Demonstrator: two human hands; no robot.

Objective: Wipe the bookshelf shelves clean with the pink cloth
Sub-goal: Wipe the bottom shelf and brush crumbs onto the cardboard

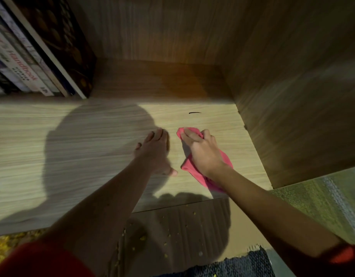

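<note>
Here, pink cloth [188,166] beneath the fingers [189,135] of the right hand [203,153]

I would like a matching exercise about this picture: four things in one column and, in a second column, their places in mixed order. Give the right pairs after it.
Things
1. books
2. pink cloth
3. left hand
4. thin dark mark

Places
a. under the right hand
b. flat on the bare shelf
c. on the shelf, beyond the cloth
d. upright at the shelf's far left

Pairs: 1-d, 2-a, 3-b, 4-c
</note>
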